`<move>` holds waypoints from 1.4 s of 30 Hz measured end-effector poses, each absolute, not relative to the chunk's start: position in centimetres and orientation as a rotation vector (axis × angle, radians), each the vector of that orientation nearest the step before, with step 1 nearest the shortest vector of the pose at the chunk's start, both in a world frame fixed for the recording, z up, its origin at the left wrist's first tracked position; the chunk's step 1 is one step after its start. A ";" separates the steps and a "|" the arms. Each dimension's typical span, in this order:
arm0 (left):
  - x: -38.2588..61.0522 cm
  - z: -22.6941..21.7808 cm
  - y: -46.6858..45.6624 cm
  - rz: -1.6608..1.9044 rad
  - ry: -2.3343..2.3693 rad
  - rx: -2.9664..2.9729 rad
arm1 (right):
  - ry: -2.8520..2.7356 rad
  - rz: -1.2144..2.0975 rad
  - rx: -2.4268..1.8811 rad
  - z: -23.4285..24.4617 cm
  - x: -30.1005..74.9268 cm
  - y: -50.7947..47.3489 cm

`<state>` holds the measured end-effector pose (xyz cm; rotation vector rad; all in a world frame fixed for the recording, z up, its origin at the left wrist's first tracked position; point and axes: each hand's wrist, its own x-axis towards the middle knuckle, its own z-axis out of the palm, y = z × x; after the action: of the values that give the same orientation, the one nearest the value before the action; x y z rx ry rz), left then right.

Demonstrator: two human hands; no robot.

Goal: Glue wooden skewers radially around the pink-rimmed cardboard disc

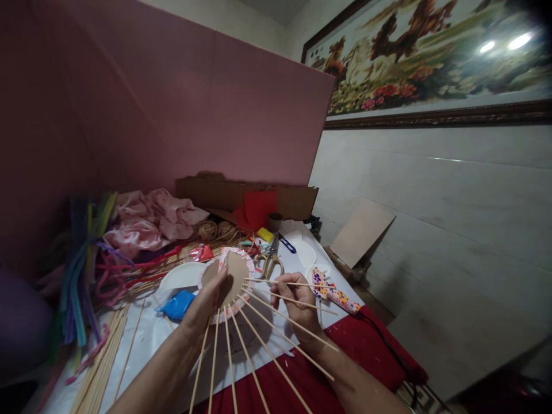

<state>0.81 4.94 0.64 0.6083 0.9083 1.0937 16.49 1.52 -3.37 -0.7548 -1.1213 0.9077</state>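
Note:
My left hand (202,305) grips the left edge of a round cardboard disc (235,273) with a pink patterned rim. Several thin wooden sticks (259,351) fan out from the disc toward me, over my forearms. My right hand (297,302) is closed in a pinch on one stick (284,283) that lies across from the disc's right side, with other sticks running under its fingers.
Gold scissors (271,263), a patterned glue gun (334,294), white paper plates (183,275), a blue packet (177,305), twine balls (215,230), pink cloth (150,221), pipe cleaners (81,270) and loose sticks (101,359) crowd the table. A cardboard box (245,192) stands behind. Red cloth (366,351) covers the near edge.

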 end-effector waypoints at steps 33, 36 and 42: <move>0.9 0.9 4.8 1.093 0.881 0.588 | -1.118 0.914 -0.750 -3.3 16.4 1.4; 0.9 0.9 4.7 1.090 0.897 0.586 | -1.119 0.909 -0.752 -3.2 16.4 1.4; 1.0 1.2 4.5 1.081 0.900 0.555 | -1.119 0.916 -0.750 -3.2 16.4 1.5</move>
<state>0.98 4.52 1.19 0.5548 0.9000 1.0811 16.41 1.45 -3.20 -0.7504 -1.1185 0.9162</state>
